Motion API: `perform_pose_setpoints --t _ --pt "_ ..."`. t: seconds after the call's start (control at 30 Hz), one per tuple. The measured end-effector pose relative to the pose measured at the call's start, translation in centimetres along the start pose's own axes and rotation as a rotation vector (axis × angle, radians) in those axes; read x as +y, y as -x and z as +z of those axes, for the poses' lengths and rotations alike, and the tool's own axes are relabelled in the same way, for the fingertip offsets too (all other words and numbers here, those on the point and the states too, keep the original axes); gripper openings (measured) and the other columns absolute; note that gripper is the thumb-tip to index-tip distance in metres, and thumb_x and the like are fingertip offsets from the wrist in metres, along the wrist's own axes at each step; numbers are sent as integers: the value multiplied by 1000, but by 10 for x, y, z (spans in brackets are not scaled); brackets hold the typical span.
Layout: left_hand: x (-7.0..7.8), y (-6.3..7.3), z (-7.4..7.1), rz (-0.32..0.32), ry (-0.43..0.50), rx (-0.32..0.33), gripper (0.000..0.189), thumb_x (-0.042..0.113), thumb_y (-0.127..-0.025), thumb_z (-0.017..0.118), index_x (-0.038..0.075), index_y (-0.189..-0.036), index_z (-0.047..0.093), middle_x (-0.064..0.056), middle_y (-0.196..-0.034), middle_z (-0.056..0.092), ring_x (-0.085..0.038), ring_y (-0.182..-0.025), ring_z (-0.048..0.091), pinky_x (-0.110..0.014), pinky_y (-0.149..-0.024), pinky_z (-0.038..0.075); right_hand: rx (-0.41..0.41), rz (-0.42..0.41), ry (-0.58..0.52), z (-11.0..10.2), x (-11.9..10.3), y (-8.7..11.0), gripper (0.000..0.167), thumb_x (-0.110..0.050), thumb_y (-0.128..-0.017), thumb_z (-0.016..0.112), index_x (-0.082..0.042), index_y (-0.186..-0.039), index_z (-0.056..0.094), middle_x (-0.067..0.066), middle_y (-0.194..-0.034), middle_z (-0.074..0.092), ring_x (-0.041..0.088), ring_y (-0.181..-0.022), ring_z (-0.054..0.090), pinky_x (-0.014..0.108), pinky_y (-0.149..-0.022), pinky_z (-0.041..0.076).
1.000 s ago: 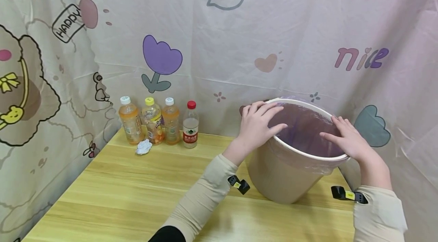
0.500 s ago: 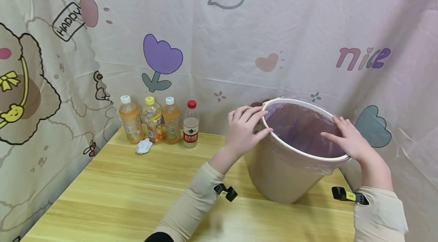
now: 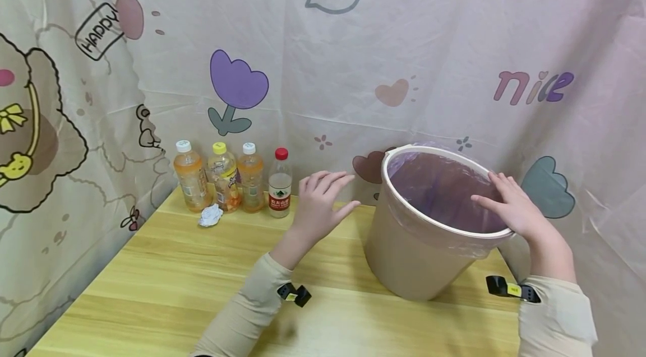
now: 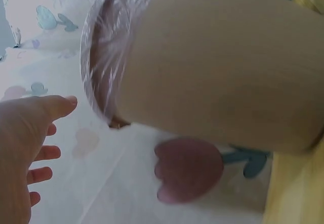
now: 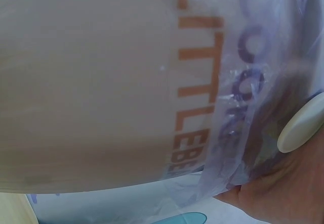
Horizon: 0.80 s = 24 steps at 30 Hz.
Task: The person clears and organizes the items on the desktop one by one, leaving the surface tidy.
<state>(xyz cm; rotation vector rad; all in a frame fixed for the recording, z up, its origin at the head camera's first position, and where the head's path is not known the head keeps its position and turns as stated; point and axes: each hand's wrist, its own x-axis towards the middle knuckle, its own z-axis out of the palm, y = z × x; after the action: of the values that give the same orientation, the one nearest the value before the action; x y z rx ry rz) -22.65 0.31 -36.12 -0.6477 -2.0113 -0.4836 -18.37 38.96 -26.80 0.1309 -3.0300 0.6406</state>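
A beige trash can (image 3: 414,262) stands at the right of the table, lined with a clear purplish plastic bag (image 3: 474,250) folded over its white rim (image 3: 391,183). My right hand (image 3: 522,208) rests on the right side of that rim, fingers extended along it and thumb over the opening. Up close in the right wrist view are orange letters (image 5: 195,82) on the can's wall under the film. My left hand (image 3: 320,203) is in the air left of the can, fingers loosely spread and holding nothing. In the left wrist view its thumb (image 4: 61,105) points toward the bagged rim.
Along the table's back left edge stand a red-capped bottle (image 3: 280,189), a yellow-capped bottle (image 3: 224,183) and two white-capped orange bottles (image 3: 192,183). Crumpled white paper (image 3: 210,215) lies in front of them. A printed cloth (image 3: 328,65) hangs behind the wooden table (image 3: 166,290).
My left hand has come off the can's left rim and moved left toward the red-capped bottle. My right hand and the can have stayed in place.
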Motion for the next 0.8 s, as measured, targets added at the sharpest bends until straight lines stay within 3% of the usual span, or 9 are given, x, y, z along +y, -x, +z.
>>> perform_pose_setpoints --t 0.23,0.47,0.8 --pt "-31 29 -10 -52 -33 -24 54 46 -77 79 20 -122 66 -1 -122 68 -26 -110 57 -47 -90 42 5 -5 -1 0 1 0 85 -47 -99 43 6 -152 3 39 -154 -4 54 -144 -12 75 -109 2" --pt "-64 52 -23 -182 -33 -16 54 41 -75 81 15 -120 67 -7 -120 69 -31 -110 58 -51 -89 41 11 -16 4 0 1 -1 85 -46 -99 44 8 -151 4 40 -153 -3 55 -143 -11 75 -109 3" --pt "-110 70 -36 -375 -31 44 50 33 -76 81 13 -119 66 -13 -117 69 -37 -111 55 -58 -91 37 15 -9 -18 0 -1 0 86 -46 -99 45 7 -152 4 39 -154 -4 54 -144 -11 74 -110 3"
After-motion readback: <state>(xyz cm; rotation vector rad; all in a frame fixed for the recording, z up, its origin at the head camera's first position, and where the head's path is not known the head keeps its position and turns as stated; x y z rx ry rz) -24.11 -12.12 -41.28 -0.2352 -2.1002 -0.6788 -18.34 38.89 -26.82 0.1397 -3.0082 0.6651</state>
